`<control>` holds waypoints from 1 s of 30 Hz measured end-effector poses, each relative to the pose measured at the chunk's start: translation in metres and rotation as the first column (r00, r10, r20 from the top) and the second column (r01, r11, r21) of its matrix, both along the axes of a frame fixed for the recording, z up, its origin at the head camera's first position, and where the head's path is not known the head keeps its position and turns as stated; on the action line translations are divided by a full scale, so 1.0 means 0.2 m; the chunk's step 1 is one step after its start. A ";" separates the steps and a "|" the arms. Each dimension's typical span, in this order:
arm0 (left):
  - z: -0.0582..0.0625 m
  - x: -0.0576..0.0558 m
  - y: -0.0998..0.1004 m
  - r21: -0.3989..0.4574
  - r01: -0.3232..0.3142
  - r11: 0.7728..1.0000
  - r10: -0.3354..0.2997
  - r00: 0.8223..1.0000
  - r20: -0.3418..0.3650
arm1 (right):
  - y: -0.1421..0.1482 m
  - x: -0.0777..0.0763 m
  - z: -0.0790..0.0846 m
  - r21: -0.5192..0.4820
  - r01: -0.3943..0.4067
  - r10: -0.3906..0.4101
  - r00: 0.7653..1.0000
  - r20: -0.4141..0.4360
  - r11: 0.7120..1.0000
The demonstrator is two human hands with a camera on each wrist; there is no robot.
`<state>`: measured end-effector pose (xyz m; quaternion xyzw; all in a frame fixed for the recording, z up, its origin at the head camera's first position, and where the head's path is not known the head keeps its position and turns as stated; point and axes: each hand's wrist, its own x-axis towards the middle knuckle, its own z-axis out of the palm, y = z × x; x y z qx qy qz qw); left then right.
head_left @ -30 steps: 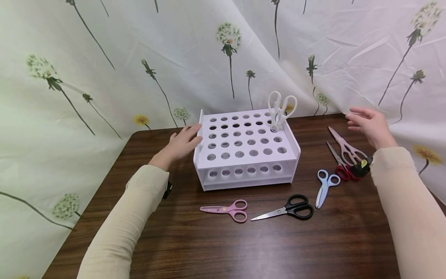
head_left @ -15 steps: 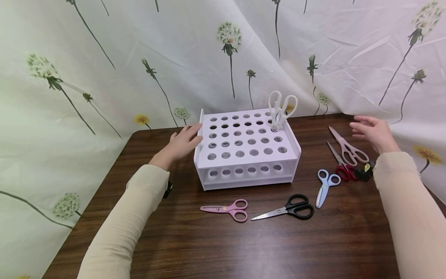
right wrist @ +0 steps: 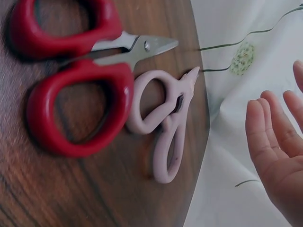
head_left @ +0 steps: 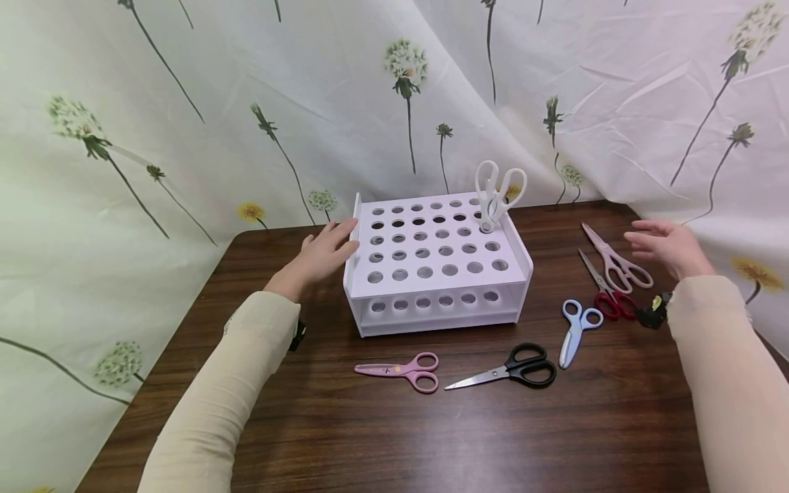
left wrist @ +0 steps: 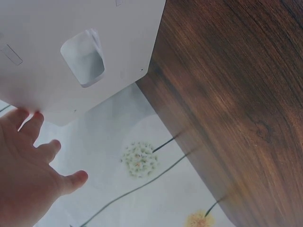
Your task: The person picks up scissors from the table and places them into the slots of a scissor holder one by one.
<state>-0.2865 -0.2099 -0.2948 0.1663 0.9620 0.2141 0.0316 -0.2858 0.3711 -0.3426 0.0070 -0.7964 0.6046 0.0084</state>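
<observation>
A white rack [head_left: 403, 287] with rows of round holes stands on the table. My left hand [head_left: 320, 255] touches its left side panel with extended fingers; in the left wrist view, the fingertips [left wrist: 34, 118] meet the panel's edge. White scissors [head_left: 493, 205] stand handles up in a hole at the rack's back right. My right hand [head_left: 672, 248] hovers over the table's right side with nothing in it, fingers loosely extended. Just left of it lie pale pink scissors [head_left: 616, 263] and red-handled scissors [head_left: 607, 296]. The right wrist view shows the red handles [right wrist: 78, 104] close up.
Light blue scissors [head_left: 574, 332] lie right of the rack. In front of it are black-handled scissors [head_left: 524, 366] and pink scissors [head_left: 403, 370]. A white curtain [head_left: 296, 82] with a dandelion print hangs behind the dark wooden table [head_left: 370, 445].
My right hand has moved right and a little toward me, and stays empty. My left hand keeps its place at the rack, and the scissors have not moved.
</observation>
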 end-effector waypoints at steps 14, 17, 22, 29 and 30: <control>0.00 0.00 0.00 0.001 -0.003 1.000 0.003 1.000 0.005 | 0.07 0.02 -0.06 0.094 0.039 -0.051 0.990 0.132 0.995; 0.00 0.00 0.00 0.002 -0.003 1.000 0.003 1.000 0.009 | 0.09 0.02 -0.08 0.128 0.033 -0.052 0.987 0.151 0.991; 0.00 0.00 0.00 -0.003 -0.005 1.000 0.005 1.000 0.006 | 0.11 0.02 -0.11 0.194 0.021 -0.053 0.986 0.160 0.981; 0.00 0.00 -0.01 -0.002 0.003 1.000 -0.003 1.000 0.009 | 0.12 0.02 -0.12 0.270 0.015 -0.073 0.976 0.204 0.963; 0.00 0.00 -0.01 -0.001 0.004 1.000 -0.004 1.000 0.009 | 0.13 0.03 -0.12 0.276 0.012 -0.073 0.975 0.210 0.961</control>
